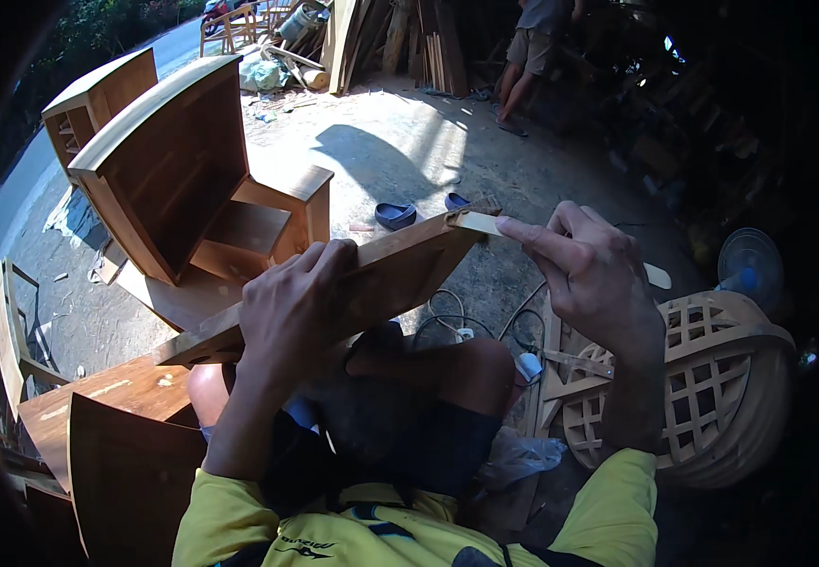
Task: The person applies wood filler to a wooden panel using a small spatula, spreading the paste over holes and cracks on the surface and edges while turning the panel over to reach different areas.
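Note:
My left hand [291, 298] is closed around a long brown wooden panel [419, 269], which slants across my lap with its far end raised to the right. Between the fingers of my right hand [594, 269] is a pale flat strip [478, 223], like a thin spatula. Its tip touches the panel's upper right end, where the wood looks rough or notched. A pale rounded end shows beyond my right hand, seemingly part of the same strip. My palm hides the middle of it.
Left stand a curved wooden cabinet [169, 161] and a wooden board [117, 397]. Right are curved lattice pieces [702, 369] and a fan [750, 263]. Cables [447, 312] and dark clogs [395, 215] lie on the floor. A person [529, 57] stands at the back near leaning planks [438, 47].

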